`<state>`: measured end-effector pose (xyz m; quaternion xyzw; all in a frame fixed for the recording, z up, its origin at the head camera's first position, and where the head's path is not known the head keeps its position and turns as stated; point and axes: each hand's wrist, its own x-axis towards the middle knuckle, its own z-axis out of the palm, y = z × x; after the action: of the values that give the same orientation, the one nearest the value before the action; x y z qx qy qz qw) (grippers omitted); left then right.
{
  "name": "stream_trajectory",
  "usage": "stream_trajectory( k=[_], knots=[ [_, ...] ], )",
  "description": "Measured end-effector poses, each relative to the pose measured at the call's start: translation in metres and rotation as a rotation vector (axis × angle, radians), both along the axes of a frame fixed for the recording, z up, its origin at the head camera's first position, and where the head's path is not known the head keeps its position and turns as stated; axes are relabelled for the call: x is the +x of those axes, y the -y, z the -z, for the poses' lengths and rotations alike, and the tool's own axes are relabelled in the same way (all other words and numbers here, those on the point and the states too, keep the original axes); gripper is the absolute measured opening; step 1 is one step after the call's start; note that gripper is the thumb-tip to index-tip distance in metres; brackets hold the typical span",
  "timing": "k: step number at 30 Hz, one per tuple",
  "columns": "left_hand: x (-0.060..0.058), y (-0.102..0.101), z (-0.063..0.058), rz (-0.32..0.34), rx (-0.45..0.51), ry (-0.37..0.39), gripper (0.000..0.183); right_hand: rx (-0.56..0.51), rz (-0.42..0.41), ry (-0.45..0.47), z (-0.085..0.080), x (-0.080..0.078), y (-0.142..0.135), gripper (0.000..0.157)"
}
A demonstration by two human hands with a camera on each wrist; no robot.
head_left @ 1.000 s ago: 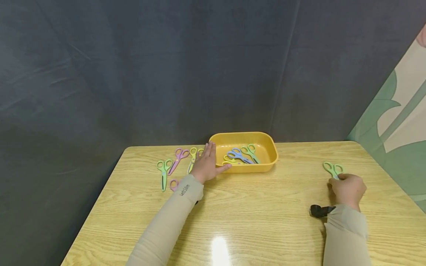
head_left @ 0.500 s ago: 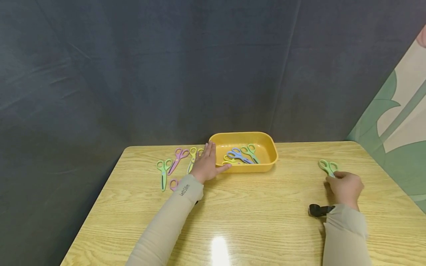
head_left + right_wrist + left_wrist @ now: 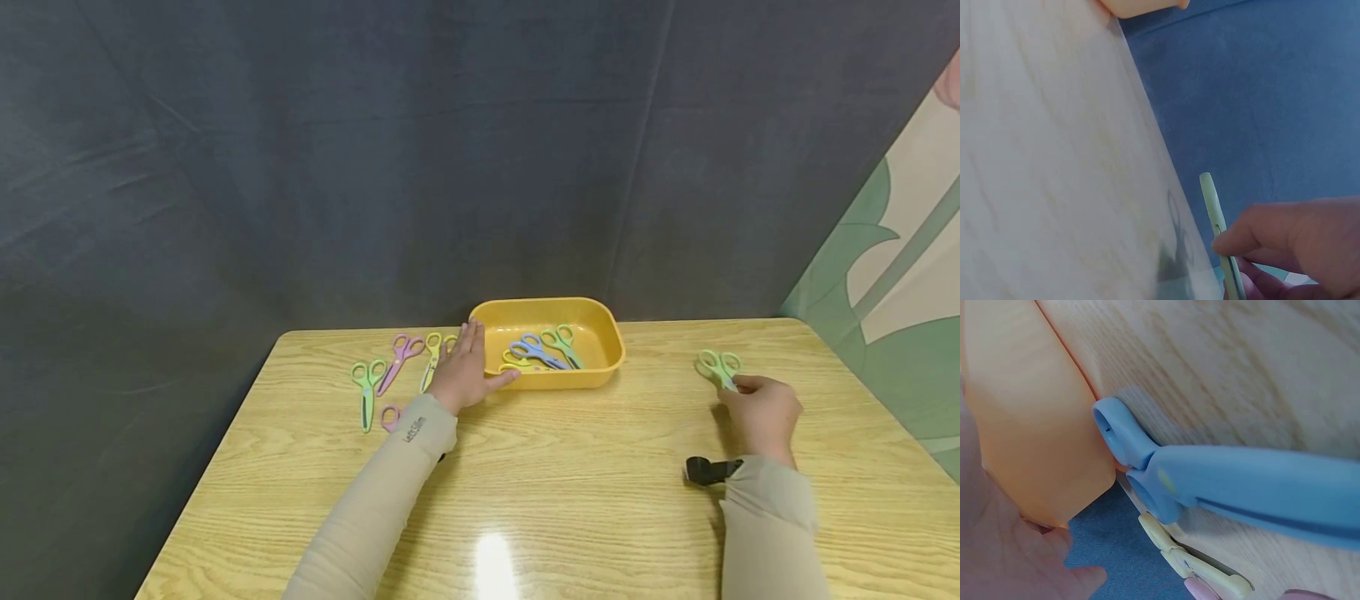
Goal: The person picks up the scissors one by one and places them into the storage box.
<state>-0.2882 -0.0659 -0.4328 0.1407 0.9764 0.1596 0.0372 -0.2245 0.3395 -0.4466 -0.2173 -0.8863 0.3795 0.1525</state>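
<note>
My right hand [image 3: 763, 412] pinches green scissors [image 3: 717, 367] by the blade part, handle loops pointing away from me. In the right wrist view these scissors [image 3: 1211, 197] are seen edge-on above the table, their shadow beside them. My left hand [image 3: 460, 372] rests with straight fingers against the left side of a yellow tray [image 3: 577, 381]. Inside the tray lie blue scissors [image 3: 535, 350], green scissors [image 3: 562, 343] and yellow scissors [image 3: 512, 364]. The left wrist view shows another pair of blue scissors [image 3: 1241, 481] on the table beside the tray, hidden by my left arm in the head view.
Left of the tray lie green scissors [image 3: 367, 392], purple scissors [image 3: 400, 364] and yellow scissors [image 3: 432, 358]. Another purple pair [image 3: 389, 417] is partly covered by my left sleeve. A dark curtain [image 3: 450, 167] hangs behind the wooden table [image 3: 585, 467].
My right hand has moved left and slightly away from me, carrying the green scissors toward the tray. My left hand has stayed at the tray's side.
</note>
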Motion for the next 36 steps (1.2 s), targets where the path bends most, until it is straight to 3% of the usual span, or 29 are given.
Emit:
stream_trajectory(
  k=[12,36],
  knots=[
    [0.0,0.0,0.002,-0.007,-0.001,-0.011,0.113,-0.051,-0.034,0.042,-0.014,-0.002,0.008,0.044],
    [0.001,0.0,0.0,-0.002,0.006,-0.004,0.112,0.015,-0.078,-0.07,-0.024,-0.007,0.039,0.037]
  ],
)
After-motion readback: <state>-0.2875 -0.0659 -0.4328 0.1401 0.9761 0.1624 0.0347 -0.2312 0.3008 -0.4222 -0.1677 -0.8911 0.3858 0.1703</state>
